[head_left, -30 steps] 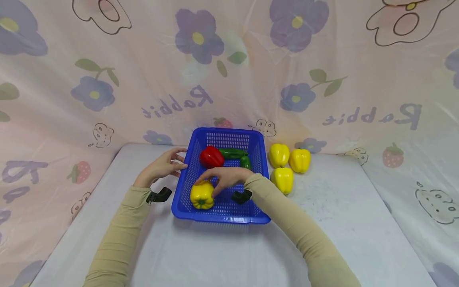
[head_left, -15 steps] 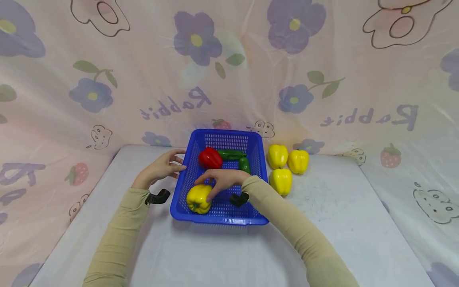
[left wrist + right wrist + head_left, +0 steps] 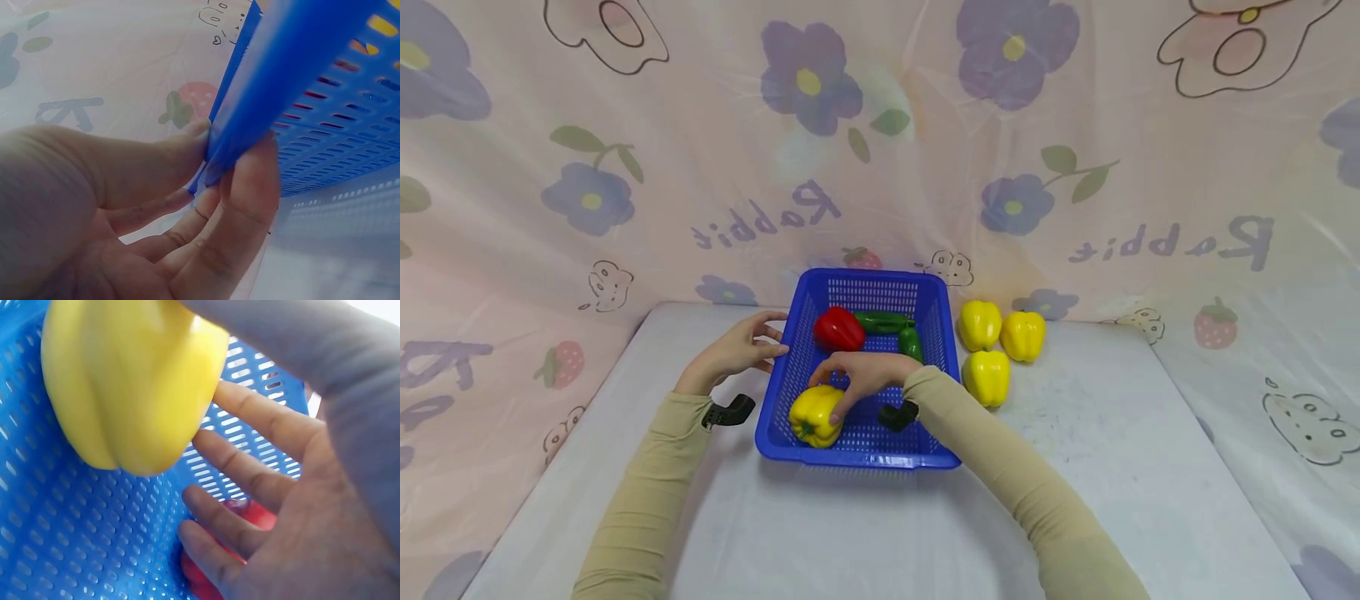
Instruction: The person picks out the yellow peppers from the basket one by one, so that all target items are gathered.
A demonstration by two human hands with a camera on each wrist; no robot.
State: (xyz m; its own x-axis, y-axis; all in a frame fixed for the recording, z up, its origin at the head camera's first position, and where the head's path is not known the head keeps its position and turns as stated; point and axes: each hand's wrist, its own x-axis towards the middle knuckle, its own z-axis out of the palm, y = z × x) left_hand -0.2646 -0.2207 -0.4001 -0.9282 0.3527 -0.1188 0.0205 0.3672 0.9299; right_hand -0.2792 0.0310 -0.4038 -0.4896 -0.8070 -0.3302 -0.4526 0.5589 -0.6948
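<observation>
A blue plastic basket (image 3: 880, 460) stands on the table. My left hand (image 3: 735, 352) pinches its left rim; in the left wrist view the thumb lies on one side of the rim (image 3: 250, 112) and the fingers on the other. Inside, at the near left corner, a yellow bell pepper (image 3: 812, 418) rests with its stem end toward me. My right hand (image 3: 868, 377) reaches over the basket and holds this pepper between thumb and fingertips. In the right wrist view the forefinger and middle fingertips are at the side of the pepper (image 3: 125, 394), while the other fingers are off it.
In the far part of the basket lie a red bell pepper (image 3: 839, 329) and green vegetables (image 3: 883, 322), partly hidden by my right hand. Three more yellow bell peppers (image 3: 987, 377) stand on the table (image 3: 1112, 467) right of the basket. A printed curtain (image 3: 880, 167) hangs behind.
The yellow pepper in the basket has shifted slightly left and toward me and turned a little, with my right hand on it. My left hand stays at the rim.
</observation>
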